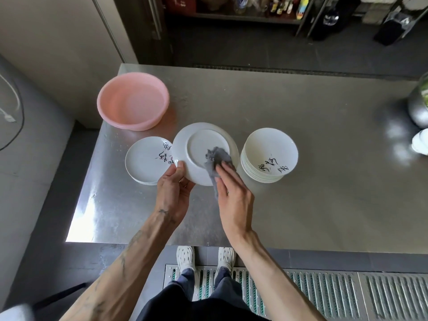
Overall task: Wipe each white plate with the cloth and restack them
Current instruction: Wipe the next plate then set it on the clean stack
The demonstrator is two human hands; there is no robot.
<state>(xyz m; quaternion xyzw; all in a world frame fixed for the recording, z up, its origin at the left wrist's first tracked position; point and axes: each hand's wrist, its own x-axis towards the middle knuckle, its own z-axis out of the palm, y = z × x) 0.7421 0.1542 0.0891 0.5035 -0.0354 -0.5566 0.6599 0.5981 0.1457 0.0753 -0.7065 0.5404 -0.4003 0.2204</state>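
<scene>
Single head camera; looks steeply down, close over steel table (301,181); wide-angle.

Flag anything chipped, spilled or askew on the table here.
Nothing stands out. The left hand grips a plate underside up; the right hand presses the grey cloth on it. The short left stack and taller right stack sit level on the steel table, the pink basin upright. No chips or spills visible.
</scene>
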